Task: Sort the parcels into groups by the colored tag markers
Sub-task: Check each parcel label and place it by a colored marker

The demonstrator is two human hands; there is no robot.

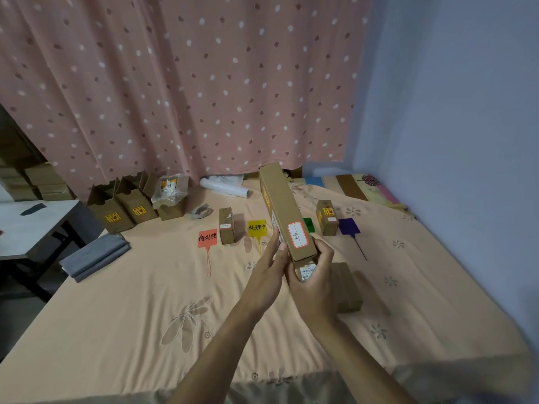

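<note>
A long brown cardboard parcel (pixel 284 211) with a red-framed white label is held tilted above the bed. My right hand (pixel 313 278) grips its near end from below; my left hand (pixel 269 266) presses its left side with straight fingers. On the peach sheet lie a red tag (pixel 207 238), a yellow tag (pixel 256 227), a green tag (pixel 308 223) partly hidden behind the parcel, and a purple tag (pixel 348 226). One small parcel (pixel 226 225) stands between the red and yellow tags. Another small parcel (pixel 327 217) stands between green and purple. A brown parcel (pixel 348 290) lies behind my right hand.
Three open cardboard boxes (pixel 132 209) line the back left, with a plastic bag (pixel 170 189) in one. A white roll (pixel 226 188) and a tape piece (pixel 201 212) lie near the curtain. Folded grey cloth (pixel 94 256) sits at the bed's left edge beside a grey table (pixel 32 225).
</note>
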